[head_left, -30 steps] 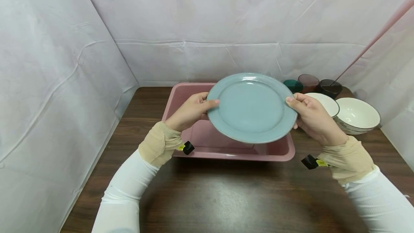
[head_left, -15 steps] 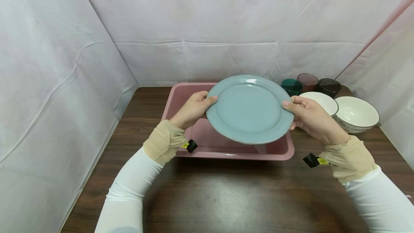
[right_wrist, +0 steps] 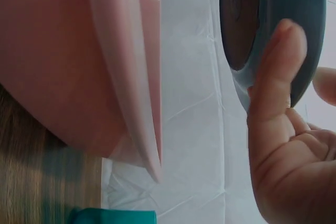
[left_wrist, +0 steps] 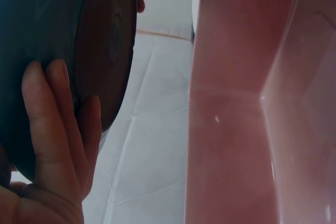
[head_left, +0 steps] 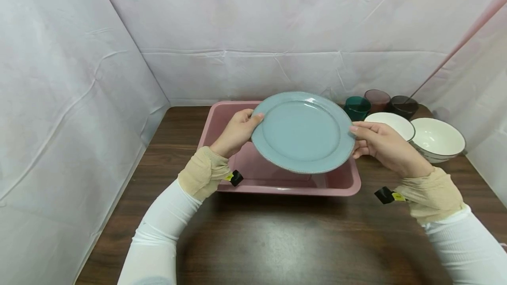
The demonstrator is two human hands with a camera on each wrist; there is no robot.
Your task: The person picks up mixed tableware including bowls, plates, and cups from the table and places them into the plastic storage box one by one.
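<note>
A round blue-grey plate with a beaded rim hangs above the pink plastic tub. My left hand grips its left edge, thumb on top and fingers under the dark underside. On the opposite edge my right hand holds on, thumb lying over the rim. The plate tilts slightly toward me. In both wrist views the tub wall stands close beside the plate.
Two white bowls sit at the right of the dark wooden table. Behind them stand three cups, teal, reddish and dark. White sheeting walls close in the left, back and right.
Both hands have carried the plate a little to the left and slightly away over the tub. The grip on each edge is the same.
</note>
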